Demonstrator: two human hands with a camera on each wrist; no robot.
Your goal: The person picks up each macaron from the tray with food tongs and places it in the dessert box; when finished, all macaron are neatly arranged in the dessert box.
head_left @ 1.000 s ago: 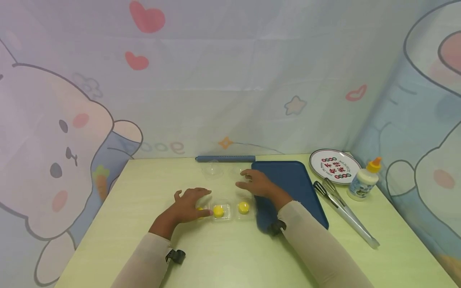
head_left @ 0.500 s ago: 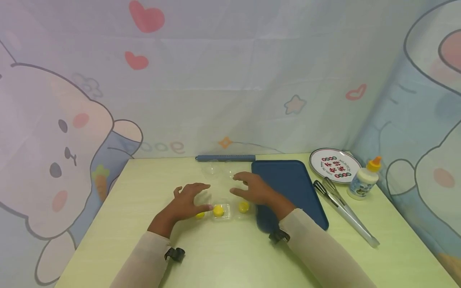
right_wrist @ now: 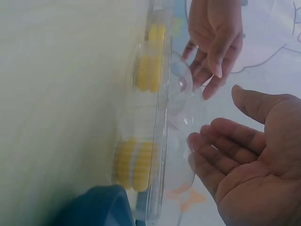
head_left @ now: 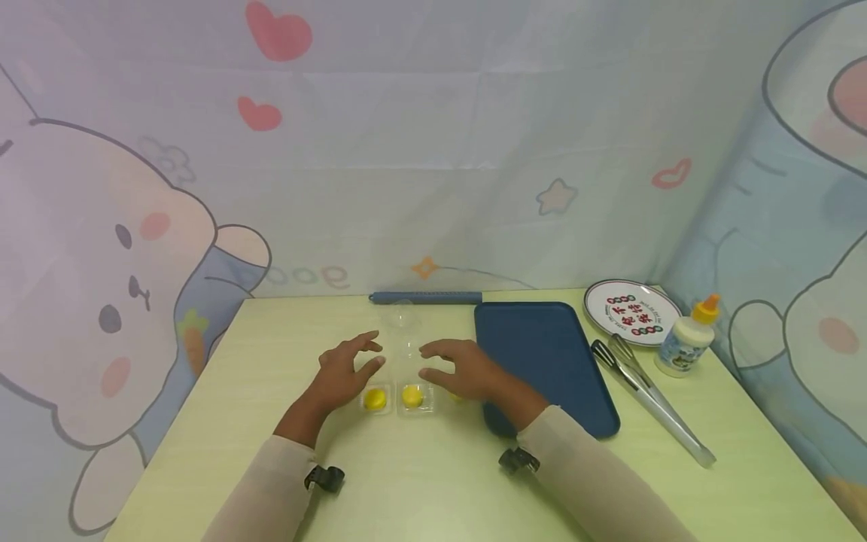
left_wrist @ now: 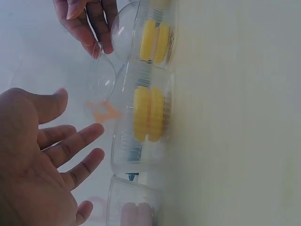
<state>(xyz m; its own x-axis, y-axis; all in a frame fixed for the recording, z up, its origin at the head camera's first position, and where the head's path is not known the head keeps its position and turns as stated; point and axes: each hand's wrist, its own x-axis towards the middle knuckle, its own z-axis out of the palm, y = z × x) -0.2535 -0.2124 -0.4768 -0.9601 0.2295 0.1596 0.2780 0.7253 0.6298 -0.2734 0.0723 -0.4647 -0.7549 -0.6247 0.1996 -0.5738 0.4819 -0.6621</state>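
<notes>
Three clear plastic boxes with raised dome lids stand in a row, holding yellow macarons: left (head_left: 375, 399), middle (head_left: 412, 395) and right, the last mostly hidden by a hand. My left hand (head_left: 344, 375) hovers over the left box, fingers spread, holding nothing. My right hand (head_left: 462, 369) reaches across the right box, thumb apart from the fingers. Its fingertips (right_wrist: 195, 141) are at a clear dome lid (right_wrist: 181, 157); whether they press it, I cannot tell. In the left wrist view a lowest macaron (left_wrist: 136, 214) looks pinkish.
Right of the boxes lies a dark blue tray (head_left: 542, 354). Beyond it are a printed white plate (head_left: 626, 305), metal tongs (head_left: 653, 406) and a white bottle with an orange tip (head_left: 684, 342). A blue-grey bar (head_left: 425, 298) lies along the back edge.
My right hand has moved left from beside the tray to over the right box. My left hand has drawn back slightly left, uncovering the left macaron. A dome lid has shifted left with my right hand.
</notes>
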